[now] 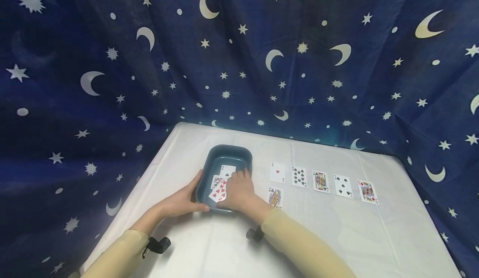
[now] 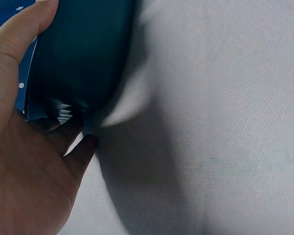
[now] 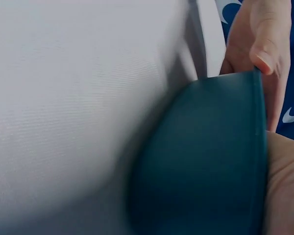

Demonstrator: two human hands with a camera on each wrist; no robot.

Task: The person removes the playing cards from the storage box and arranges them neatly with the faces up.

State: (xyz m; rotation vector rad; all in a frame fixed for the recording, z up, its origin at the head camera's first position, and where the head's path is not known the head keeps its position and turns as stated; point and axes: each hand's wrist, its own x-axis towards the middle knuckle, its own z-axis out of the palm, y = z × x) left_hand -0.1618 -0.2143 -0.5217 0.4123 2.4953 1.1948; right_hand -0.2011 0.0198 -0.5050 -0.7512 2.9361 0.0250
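Note:
A dark teal plastic tub [image 1: 206,168] stands on the table with several loose playing cards inside. My left hand [image 1: 182,201] holds its near left corner, with the thumb at the near wall and the fingers along the left side. My right hand [image 1: 236,190] reaches down into the tub, knuckles up, its fingertips hidden behind the hand. Beside it in the tub lie a hearts card [image 1: 218,193], a partly covered face card [image 1: 216,182] and a clubs card [image 1: 226,170]. The right wrist view shows the tub's outer wall [image 3: 201,152] and my left thumb on the rim.
To the tub's right, a row of face-up cards runs from an ace of hearts [image 1: 277,172] through a many-pipped black card [image 1: 299,177] to a red-suited face card [image 1: 368,192]. Below the ace lies another face card [image 1: 275,196]. A starry blue curtain [image 1: 239,62] surrounds the white-covered table [image 1: 318,236].

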